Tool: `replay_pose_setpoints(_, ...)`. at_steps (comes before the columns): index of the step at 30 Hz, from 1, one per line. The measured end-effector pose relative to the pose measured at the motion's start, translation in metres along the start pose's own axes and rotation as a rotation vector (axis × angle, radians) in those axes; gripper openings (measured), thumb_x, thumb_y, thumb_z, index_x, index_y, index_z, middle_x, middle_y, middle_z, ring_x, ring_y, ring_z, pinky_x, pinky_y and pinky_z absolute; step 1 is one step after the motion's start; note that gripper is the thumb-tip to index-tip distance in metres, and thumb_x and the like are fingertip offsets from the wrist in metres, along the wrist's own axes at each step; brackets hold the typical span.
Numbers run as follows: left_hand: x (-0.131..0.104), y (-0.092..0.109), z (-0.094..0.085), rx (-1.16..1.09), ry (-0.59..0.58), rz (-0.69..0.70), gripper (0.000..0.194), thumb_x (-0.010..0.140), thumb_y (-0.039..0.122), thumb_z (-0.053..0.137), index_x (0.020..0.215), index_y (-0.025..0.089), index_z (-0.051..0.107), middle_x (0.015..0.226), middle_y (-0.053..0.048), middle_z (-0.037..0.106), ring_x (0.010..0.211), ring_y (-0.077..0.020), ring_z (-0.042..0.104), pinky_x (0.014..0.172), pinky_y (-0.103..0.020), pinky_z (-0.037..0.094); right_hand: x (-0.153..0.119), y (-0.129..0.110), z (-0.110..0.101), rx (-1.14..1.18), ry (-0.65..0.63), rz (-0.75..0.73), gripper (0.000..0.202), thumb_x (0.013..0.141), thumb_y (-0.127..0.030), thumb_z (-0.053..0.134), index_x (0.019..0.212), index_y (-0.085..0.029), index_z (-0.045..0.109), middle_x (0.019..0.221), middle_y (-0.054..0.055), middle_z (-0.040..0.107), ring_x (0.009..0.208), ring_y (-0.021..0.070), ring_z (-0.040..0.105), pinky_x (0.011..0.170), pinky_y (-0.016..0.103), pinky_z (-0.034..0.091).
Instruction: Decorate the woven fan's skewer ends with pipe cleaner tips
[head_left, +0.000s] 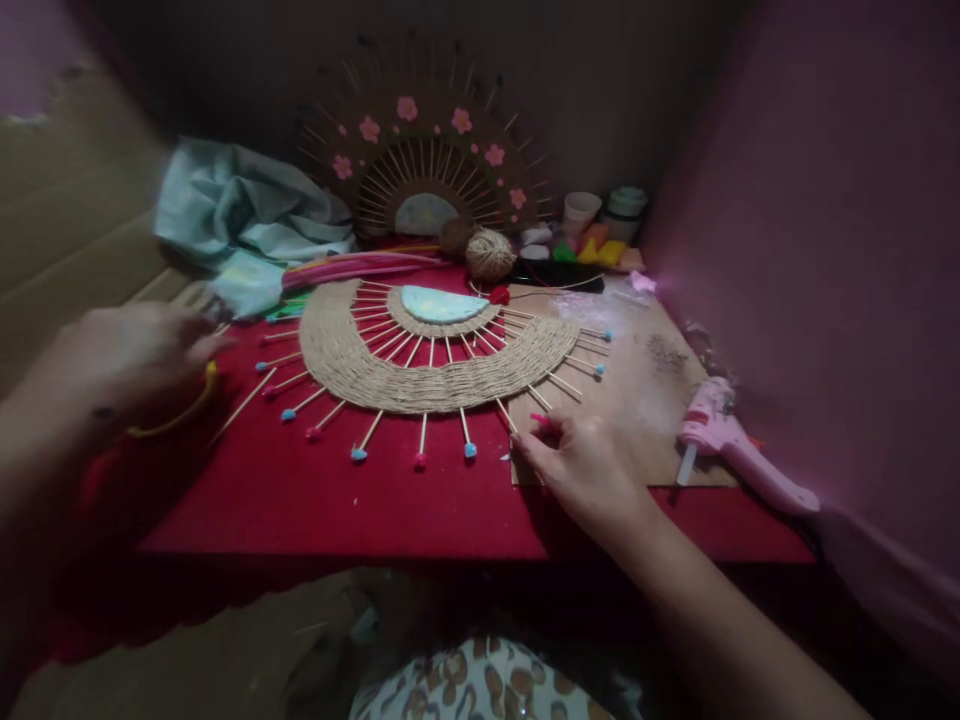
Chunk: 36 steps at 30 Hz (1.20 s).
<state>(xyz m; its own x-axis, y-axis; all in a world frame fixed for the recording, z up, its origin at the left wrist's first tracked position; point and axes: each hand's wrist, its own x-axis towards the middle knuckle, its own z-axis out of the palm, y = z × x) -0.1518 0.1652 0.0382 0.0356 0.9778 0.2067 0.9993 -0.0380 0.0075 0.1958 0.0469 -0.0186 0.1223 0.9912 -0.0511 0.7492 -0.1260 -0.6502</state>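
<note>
Woven fan (442, 385) lies flat mid-counter, curved edge toward the person, partly on red cloth (300, 510), its R end over a flat brown board (622, 410). Sticks poke out past the band, many w/ blue or pink lumps at the ends, e.g. the blue tip (470, 450) and pink tip (420, 460) nearby. R hand (589, 465) is at the next stick (506, 415) along: thumb and finger look pressed together, pinching its end, w/ a pink bit (540, 418) showing by the forefinger. Best done, I'd say, w/ a light, even squeeze right at the end, no sideways push (thin wood, prob. snaps or works loose in the weave). Match lump size and position to the neighbours. L hand (139, 350) is off to the fan's left, fingers curled but blurred; can't tell if it holds anything. Prob. more use steadying the band, esp. near that stick. Loose stick (244, 405) lies beside the L hand; glue gun (712, 420) rests at the board's R edge, well apart from the R hand. Yarn ball (490, 255) sits behind the fan.
</note>
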Motion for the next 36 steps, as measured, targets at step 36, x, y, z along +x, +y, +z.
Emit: replay_pose_setpoints(36,-0.013,0.198,0.052,-0.555,-0.246,1.286,0.019,0.091,0.022,0.046,0.087,0.02,0.064,0.088,-0.001,0.059,0.072,-0.0104,0.053,0.055,-0.022,0.032,-0.015,0.014,0.025,-0.521,0.542,-0.558,0.022,0.092,-0.023,0.046,0.081,-0.013,0.062,0.063,0.003,0.056,0.058,0.0159,0.053,0.054,0.029,0.035)
